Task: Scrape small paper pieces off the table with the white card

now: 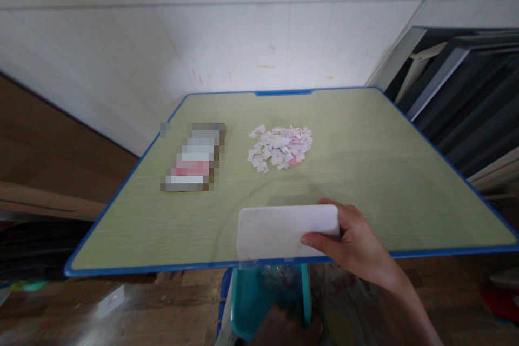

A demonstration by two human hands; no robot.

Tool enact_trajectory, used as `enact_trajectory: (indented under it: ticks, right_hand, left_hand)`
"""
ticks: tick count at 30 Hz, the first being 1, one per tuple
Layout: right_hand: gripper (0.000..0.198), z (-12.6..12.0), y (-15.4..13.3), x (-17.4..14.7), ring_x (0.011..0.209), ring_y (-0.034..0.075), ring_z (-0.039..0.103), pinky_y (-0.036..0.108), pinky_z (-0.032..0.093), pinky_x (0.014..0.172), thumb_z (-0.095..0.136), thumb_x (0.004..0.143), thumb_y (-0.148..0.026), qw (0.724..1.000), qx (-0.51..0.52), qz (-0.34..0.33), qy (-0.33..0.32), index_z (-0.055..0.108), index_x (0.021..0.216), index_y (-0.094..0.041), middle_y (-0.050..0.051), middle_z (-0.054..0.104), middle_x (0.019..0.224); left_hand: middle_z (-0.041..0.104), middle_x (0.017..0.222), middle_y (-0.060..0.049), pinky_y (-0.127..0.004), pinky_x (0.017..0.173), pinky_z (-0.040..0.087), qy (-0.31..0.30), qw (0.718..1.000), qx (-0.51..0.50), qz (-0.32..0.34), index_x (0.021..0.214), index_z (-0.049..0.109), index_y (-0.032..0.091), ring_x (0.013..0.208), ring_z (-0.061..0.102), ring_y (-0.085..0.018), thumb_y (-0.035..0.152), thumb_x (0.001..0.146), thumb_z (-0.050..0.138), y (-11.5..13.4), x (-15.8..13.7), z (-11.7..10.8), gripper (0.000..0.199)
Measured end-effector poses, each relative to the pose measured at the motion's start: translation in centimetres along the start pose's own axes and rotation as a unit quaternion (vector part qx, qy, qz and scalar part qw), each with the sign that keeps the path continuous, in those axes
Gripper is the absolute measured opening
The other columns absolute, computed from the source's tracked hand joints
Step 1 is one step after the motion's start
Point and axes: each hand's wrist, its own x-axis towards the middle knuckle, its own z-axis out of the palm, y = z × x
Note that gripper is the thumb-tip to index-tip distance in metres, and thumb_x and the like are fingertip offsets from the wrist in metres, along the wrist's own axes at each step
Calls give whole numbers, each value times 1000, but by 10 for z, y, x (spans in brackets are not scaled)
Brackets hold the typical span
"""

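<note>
My right hand [357,246] grips a white, flat rectangular box [279,230] by its right end, thumb on the near face and fingers behind. The box is held at the table's near edge, and a strip along its lower side looks clear. Beyond it, a loose pile of small white and pink paper pieces [279,146] lies on the table. Under the near edge is a teal plastic basket [245,303]. What appears to be my left hand [279,328] is low over the basket, dark and blurred; its fingers cannot be made out.
The light green table [365,189] has a blue rim and stands against a white wall [243,43]. A pixelated oblong item [194,157] lies at the left. Dark flat panels [466,75] lean at the right, and a wooden floor [162,308] shows below.
</note>
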Motion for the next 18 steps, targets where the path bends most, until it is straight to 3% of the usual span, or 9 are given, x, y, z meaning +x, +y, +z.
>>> enact_trajectory:
  ticks: [3, 9, 18]
  right_hand:
    - [19, -2, -3, 0, 49, 7, 42, 17, 31, 41, 59, 66, -35, 1000, 6, -6, -27, 50, 64, -18, -3, 46, 55]
    - [18, -3, -6, -2, 49, 6, 42, 16, 31, 42, 59, 67, -32, 998, 22, -24, -59, 49, 62, -18, -4, 45, 57]
    - [16, 1, 0, -3, 47, 5, 42, 14, 31, 40, 59, 68, -29, 998, 14, -58, 20, 49, 65, -18, -4, 46, 55]
  left_hand:
    - [53, 46, 5, -25, 28, 36, -57, 998, -38, 7, 92, 51, 25, 31, 48, -17, 21, 70, 53, 0, -1, 2, 22]
    - [56, 50, 4, -25, 29, 37, -65, 997, -44, 22, 95, 51, 23, 32, 49, -16, 16, 73, 49, -1, -2, 2, 23]
    - [57, 50, 3, -24, 29, 36, -83, 995, -59, 12, 94, 50, 24, 34, 50, -17, 20, 74, 49, -1, -1, -1, 20]
